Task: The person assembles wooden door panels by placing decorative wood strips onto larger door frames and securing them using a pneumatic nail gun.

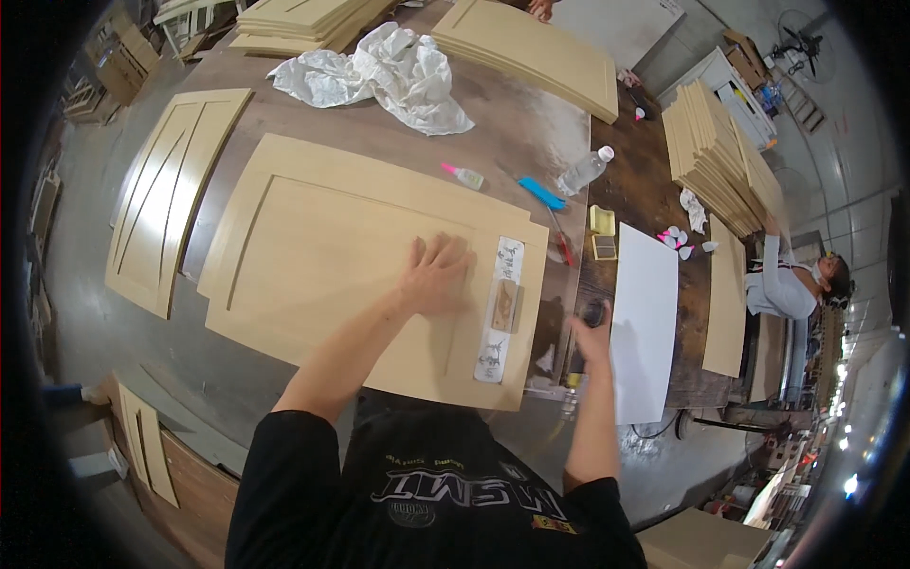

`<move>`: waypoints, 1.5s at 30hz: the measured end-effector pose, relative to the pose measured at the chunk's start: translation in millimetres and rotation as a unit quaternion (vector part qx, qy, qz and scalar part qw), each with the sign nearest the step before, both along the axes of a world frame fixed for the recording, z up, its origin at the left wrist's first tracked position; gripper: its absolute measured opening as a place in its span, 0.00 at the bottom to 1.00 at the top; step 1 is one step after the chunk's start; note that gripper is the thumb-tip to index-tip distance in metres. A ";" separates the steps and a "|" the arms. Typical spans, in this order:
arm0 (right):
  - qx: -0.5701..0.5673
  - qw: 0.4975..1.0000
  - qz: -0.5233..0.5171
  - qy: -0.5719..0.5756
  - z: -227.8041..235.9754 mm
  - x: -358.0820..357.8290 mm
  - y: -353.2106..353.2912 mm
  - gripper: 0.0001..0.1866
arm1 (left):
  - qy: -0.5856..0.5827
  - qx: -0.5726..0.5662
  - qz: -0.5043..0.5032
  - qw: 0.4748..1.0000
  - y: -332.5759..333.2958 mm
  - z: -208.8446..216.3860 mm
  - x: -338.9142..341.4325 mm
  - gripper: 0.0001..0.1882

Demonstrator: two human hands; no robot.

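Note:
A large cream cabinet door panel (332,228) with a recessed centre lies on the table in front of me. My left hand (436,277) rests on it, palm down with fingers spread. Along the panel's right end lies a white strip with dark markings (490,358), and a small brown block (505,305) sits on it. Just off that end, my right hand (593,338) curls around a dark, round object (595,312), partly hidden by the fingers. It is beside a large white sheet (647,322). A small yellow box (603,222) stands open beyond that hand.
Past the panel lie a pink-tipped glue bottle (467,177), a blue-handled tool (542,192), a red-handled tool (565,248), a clear bottle (586,171) and crumpled white cloth (412,81). Stacked panels (531,52) stand behind. A co-worker (787,284) handles panels at right.

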State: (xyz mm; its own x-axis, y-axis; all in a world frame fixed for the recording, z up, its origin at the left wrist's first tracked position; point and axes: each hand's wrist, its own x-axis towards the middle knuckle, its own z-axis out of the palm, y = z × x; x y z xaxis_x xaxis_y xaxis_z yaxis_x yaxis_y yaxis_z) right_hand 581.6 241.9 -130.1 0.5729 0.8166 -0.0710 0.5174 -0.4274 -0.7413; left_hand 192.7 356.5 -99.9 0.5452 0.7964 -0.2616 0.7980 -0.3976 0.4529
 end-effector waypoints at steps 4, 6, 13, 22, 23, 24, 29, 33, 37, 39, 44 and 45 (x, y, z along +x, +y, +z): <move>-0.053 0.883 0.095 0.456 122.6 -35.3 38.7 0.29 | -0.046 0.044 0.017 0.998 -6.0 -12.1 -14.8 0.56; -0.073 0.888 0.164 0.424 140.2 -56.8 66.2 0.23 | -0.047 0.040 0.022 0.998 -5.6 -5.6 -13.9 0.55; -0.215 0.907 0.337 0.132 121.5 -119.7 162.0 0.18 | -0.004 0.016 0.018 1.000 -6.8 14.1 -6.0 0.54; -0.285 0.886 0.357 0.082 104.6 -133.4 190.0 0.23 | -0.037 0.063 0.028 0.997 -8.9 -1.4 -11.3 0.51; -0.280 0.886 0.360 0.084 105.5 -136.8 189.9 0.23 | -0.021 0.048 0.026 0.998 -8.0 -2.1 -12.0 0.55; -0.280 0.887 0.357 0.084 104.9 -135.5 190.6 0.23 | -0.022 0.048 0.023 0.998 -6.9 0.3 -10.4 0.55; -0.262 0.894 0.333 0.145 124.5 -149.2 178.3 0.19 | -0.048 0.066 0.033 0.996 -9.6 3.5 -11.5 0.50; -0.259 0.893 0.331 0.163 138.3 -151.0 171.1 0.20 | -0.056 0.079 0.022 0.995 -9.4 -8.9 -11.6 0.51; -0.254 0.890 0.333 0.178 134.7 -145.7 173.4 0.24 | -0.049 0.068 0.020 0.996 -6.9 -0.1 -11.6 0.51; -0.256 0.886 0.339 0.185 130.7 -142.2 176.6 0.26 | -0.050 0.067 0.018 0.996 -4.9 4.3 -11.0 0.51; -0.241 0.900 0.337 0.134 156.9 -157.9 152.3 0.33 | -0.014 0.056 0.026 0.998 -9.7 -4.9 -12.2 0.56; -0.237 0.902 0.335 0.132 168.5 -156.7 138.6 0.33 | -0.015 0.061 0.024 0.998 -11.1 -1.4 -10.9 0.56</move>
State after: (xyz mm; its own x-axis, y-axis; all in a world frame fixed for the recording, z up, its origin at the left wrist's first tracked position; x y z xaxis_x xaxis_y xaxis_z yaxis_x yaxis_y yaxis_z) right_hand 424.9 380.5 38.4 -0.1263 0.8155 -0.5648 0.6095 -0.3854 -0.6928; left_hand 181.8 345.4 -101.3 0.5124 0.8463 -0.1455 0.8039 -0.4131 0.4280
